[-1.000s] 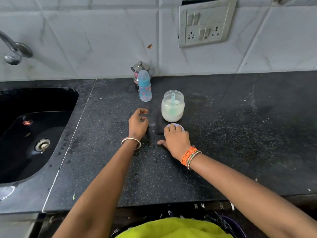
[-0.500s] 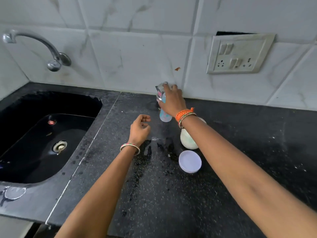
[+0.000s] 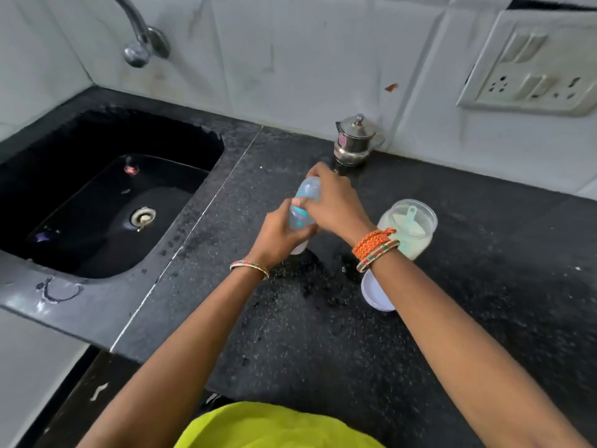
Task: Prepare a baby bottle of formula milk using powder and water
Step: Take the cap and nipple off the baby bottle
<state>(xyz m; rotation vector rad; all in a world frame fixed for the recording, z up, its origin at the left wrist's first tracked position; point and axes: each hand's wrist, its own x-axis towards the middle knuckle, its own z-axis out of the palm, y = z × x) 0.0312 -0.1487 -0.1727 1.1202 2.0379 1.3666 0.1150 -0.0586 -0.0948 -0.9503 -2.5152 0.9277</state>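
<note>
A: Start at the sink (image 3: 106, 189) and work across. What's there?

B: The black sink sits at the far left with the tap (image 3: 142, 43) above it on the wall. Right of the sink, over the black counter (image 3: 484, 302), both hands meet on the baby bottle (image 3: 303, 208)

A: Who holds what?

B: The left hand (image 3: 277, 234) is wrapped round the lower body of the bottle, fingers curled about it. The right hand (image 3: 336, 202) is closed over the top part, fingers bent round the clear cap. The bottle tilts a little toward the sink and I cannot tell whether its base touches the counter

A: And further right of the sink?

B: Behind the hands, against the wall, stands a small steel pot (image 3: 355, 143) with its lid on. Right of the hands is the powder jar (image 3: 410, 227), open, with a scoop (image 3: 410, 218) lying inside on the powder. Its white lid (image 3: 374, 292) lies flat on the counter in front of the jar, partly under the right forearm

A: So how far along is it?

B: Early, I'd judge. The jar is opened and the bottle is in hand, but the bottle's cap looks to be on, and no powder shows in it. Whether it holds water, I cannot tell

A: What's left?

B: Likely opening the bottle, adding water and powder, closing it and shaking
</note>
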